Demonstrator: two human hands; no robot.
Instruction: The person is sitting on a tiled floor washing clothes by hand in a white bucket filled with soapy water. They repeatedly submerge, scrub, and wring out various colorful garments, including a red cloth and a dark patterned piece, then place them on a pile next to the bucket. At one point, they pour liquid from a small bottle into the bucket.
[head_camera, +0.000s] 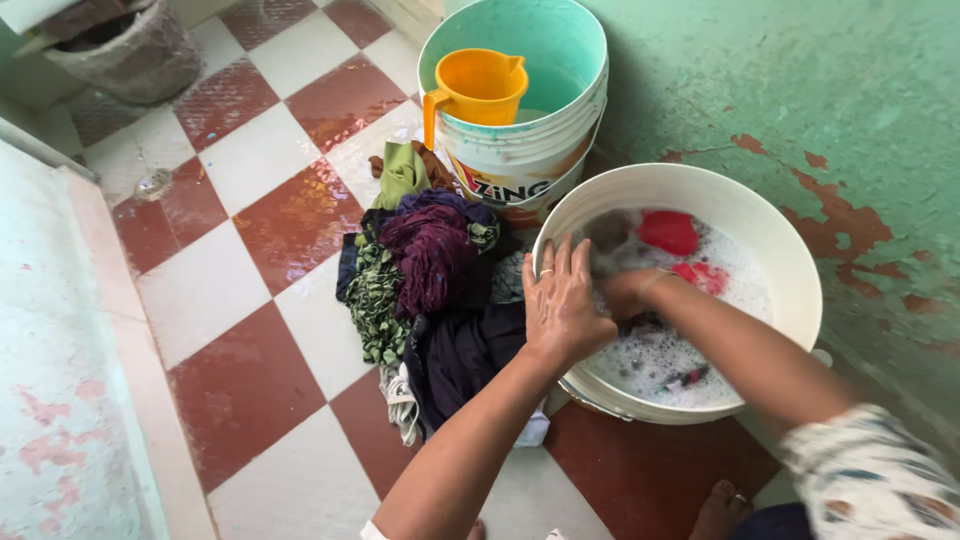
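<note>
I see both hands in tub: left hand flat, fingers spread at rim; right hand closed on dark cloth in suds. Red garments soaking. Pile beside tub, I judge most washing left.
</note>
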